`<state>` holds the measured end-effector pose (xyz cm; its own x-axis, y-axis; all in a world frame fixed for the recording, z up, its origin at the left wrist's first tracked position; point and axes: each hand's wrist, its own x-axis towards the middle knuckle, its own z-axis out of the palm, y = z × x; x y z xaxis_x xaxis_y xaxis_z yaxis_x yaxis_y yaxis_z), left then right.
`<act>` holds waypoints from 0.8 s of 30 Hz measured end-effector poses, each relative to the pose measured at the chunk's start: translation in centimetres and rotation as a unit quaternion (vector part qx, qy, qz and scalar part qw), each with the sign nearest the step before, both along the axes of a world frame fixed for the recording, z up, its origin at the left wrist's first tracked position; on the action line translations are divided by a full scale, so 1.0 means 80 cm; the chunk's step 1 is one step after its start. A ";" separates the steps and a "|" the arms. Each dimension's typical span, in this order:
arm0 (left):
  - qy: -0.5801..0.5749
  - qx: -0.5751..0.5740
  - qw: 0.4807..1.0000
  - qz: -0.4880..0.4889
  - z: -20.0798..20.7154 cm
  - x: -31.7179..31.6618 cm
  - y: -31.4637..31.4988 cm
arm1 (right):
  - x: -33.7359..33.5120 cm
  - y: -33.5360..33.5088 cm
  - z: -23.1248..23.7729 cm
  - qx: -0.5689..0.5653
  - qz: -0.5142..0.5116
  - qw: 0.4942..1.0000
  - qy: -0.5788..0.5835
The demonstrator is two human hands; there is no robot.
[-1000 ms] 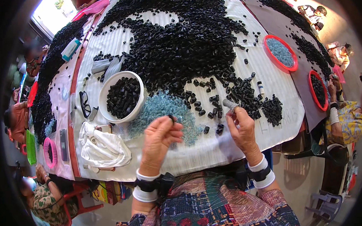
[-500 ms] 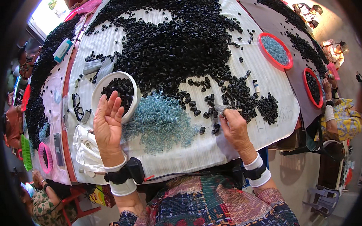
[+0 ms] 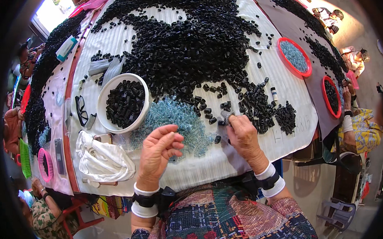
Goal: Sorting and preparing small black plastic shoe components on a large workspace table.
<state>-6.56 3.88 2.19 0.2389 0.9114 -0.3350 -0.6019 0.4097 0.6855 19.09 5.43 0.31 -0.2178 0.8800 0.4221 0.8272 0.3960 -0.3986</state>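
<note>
My left hand (image 3: 159,151) hovers at the front edge of a heap of clear blue beads (image 3: 170,118), palm turned inward. Its fingers are curled with the thumb close to them, and anything between them is hidden. Right of the beads, my right hand (image 3: 244,136) pinches a small grey piece (image 3: 227,115) whose kind I cannot make out. Loose black cylindrical plastic pieces (image 3: 208,111) lie around those fingertips. At the left stands a white bowl (image 3: 146,105) holding black pieces. A larger group of black pieces (image 3: 257,106) lies just right of my right hand.
A huge black pile (image 3: 185,48) covers the far table. Glasses (image 3: 80,110), a white cloth (image 3: 102,158) and grey bundles (image 3: 112,71) lie left. A small vial (image 3: 274,94) and tiny black parts (image 3: 286,117) lie right. Red-rimmed trays (image 3: 307,71) and co-workers (image 3: 354,126) are beyond.
My left hand has left the white bowl's near side, moving right and toward me, and its fingers have curled. My right hand keeps its pinch and has turned slightly.
</note>
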 end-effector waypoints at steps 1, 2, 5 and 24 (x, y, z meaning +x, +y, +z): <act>-0.001 0.000 1.000 0.001 -0.001 0.002 -0.003 | -0.002 0.001 0.001 0.000 0.001 1.000 -0.001; -0.001 -0.008 1.000 -0.013 -0.004 0.004 -0.007 | -0.003 0.002 0.002 0.001 0.004 1.000 0.005; -0.005 -0.020 0.999 -0.041 -0.010 0.014 -0.014 | -0.013 0.007 0.003 0.014 0.024 0.999 -0.029; 0.016 -0.042 0.994 -0.098 -0.030 0.055 -0.022 | -0.037 -0.043 0.017 0.006 0.182 0.966 0.185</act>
<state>-2.14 2.13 -0.23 0.3974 0.8169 -0.4180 -0.4824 0.5735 0.6621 16.09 1.97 1.70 -0.3448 0.7677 0.5401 0.4343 0.6406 -0.6332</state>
